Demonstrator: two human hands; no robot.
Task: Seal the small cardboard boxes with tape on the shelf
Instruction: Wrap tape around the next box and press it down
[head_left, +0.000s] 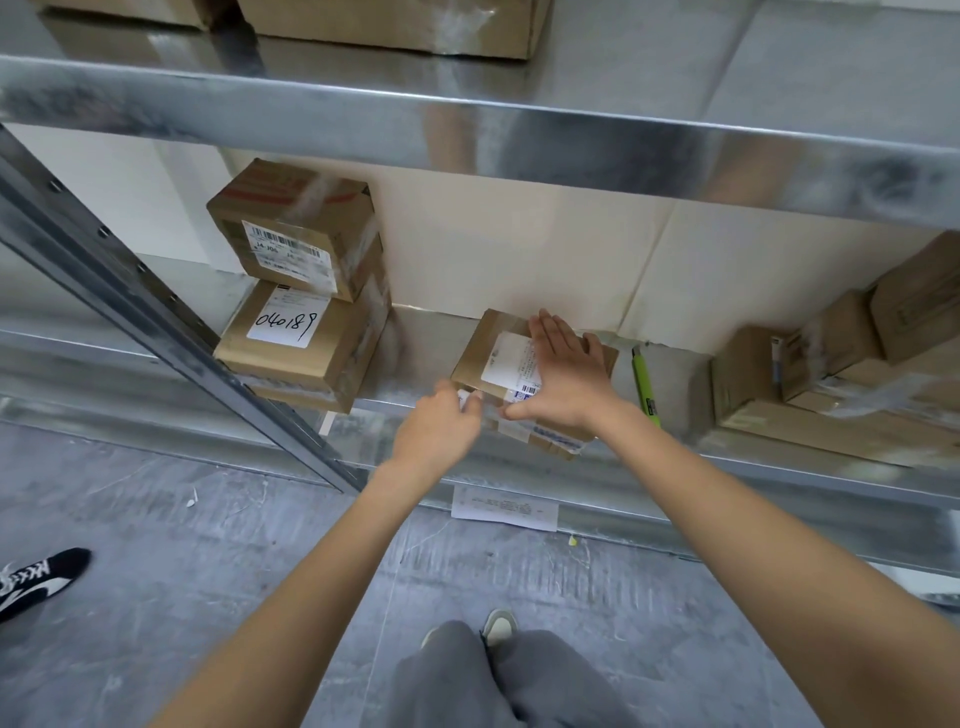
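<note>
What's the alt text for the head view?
A person's right hand lies flat on a small cardboard box at the edge of a metal shelf, while the left hand pinches something at the box's near corner. Two stacked boxes stand to the left; a green utility knife lies to the right.

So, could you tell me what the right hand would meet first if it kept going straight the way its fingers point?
Probably the cream back wall. The right hand lies flat on the small cardboard box, fingers pointing toward the shelf's rear, with nothing visible between. Depth is hard to judge.
</note>
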